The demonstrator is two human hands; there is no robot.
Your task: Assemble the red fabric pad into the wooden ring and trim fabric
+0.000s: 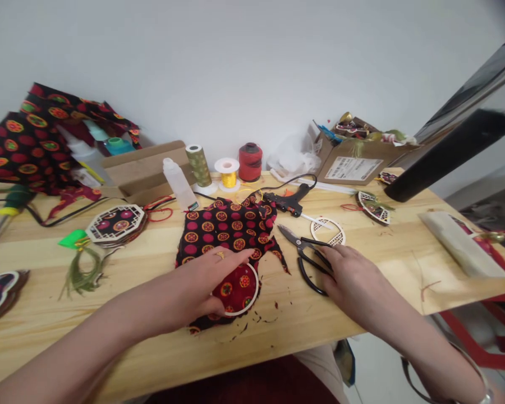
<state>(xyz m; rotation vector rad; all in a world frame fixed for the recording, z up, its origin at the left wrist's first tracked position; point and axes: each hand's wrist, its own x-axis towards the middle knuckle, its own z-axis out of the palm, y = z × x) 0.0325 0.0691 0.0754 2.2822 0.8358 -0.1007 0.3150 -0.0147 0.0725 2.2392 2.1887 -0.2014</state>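
Observation:
My left hand (206, 280) grips a round white-rimmed frame (246, 306) with dark red patterned fabric inside, its thumb at the lower edge and fingers across the top. The frame lies at the cut edge of a black fabric piece (223, 230) with red and orange round motifs. To the right, my right hand (351, 278) has its fingers closed around the black handles of scissors (305, 247), which rest on the table with blades pointing up and left. Beyond the scissors lies a white round lattice frame (334, 230). Small dark fabric scraps (256, 317) are scattered between my hands.
Behind the fabric stand a squeeze bottle (179, 185), thread spools (227, 171) and a black glue gun (290, 199). Octagonal ornaments (115, 224) and a green tassel (82, 266) lie left. A filled cardboard box (353, 157) and a slanted black post (450, 157) are right.

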